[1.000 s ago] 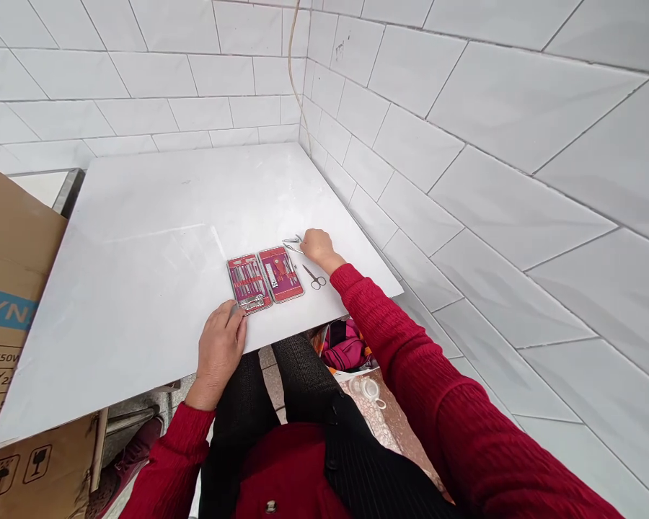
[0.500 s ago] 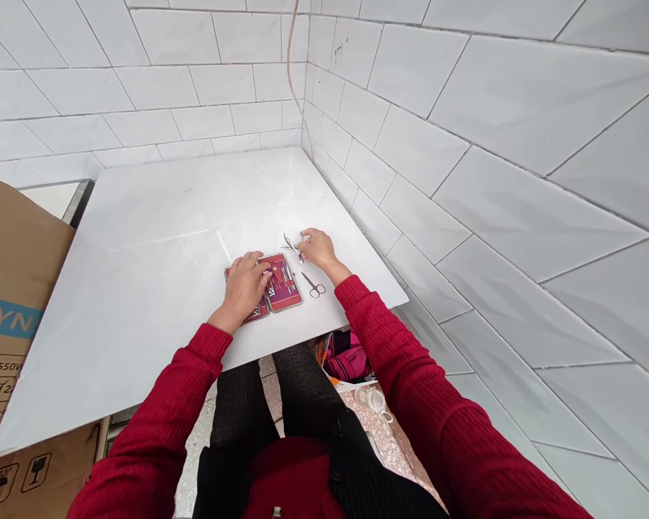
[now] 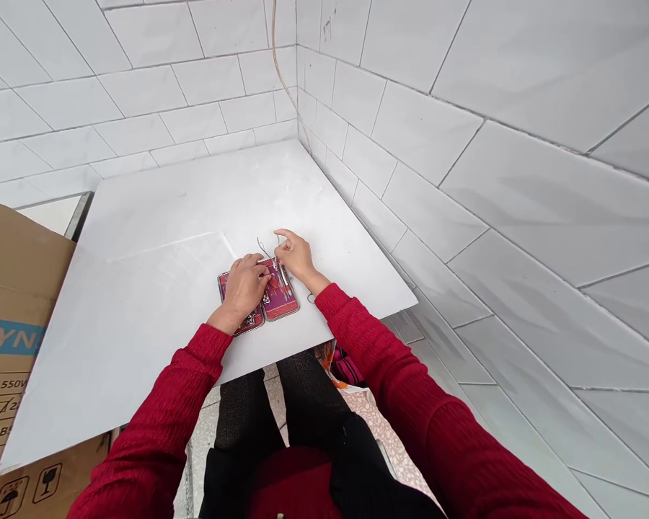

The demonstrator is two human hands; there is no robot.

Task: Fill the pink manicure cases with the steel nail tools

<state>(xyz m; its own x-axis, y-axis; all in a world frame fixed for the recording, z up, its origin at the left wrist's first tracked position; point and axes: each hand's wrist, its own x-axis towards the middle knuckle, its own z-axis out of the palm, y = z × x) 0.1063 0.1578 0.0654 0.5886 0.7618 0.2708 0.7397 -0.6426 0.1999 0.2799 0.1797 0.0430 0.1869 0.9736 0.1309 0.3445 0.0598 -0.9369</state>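
An open manicure case with a red and purple lining lies on the white table, small metal tools fitted inside. Across its left half rests my left hand, fingers curled over the middle and gripping it. My right hand pinches cuticle nippers at the upper edge of the right half. Their thin handles point up and left; the jaw end is partly hidden by my fingers. Just right of the case, small scissors show only a finger loop, the rest covered by my right hand and wrist.
The white table runs back to a corner of tiled walls, with a cable hanging there. Cardboard boxes stand at the left edge. Below the front edge lies a pink and black bag.
My right hand has moved left with the cuticle nippers, from beside the case to over its upper right part. It now covers most of the scissors. My left hand stays on the case.
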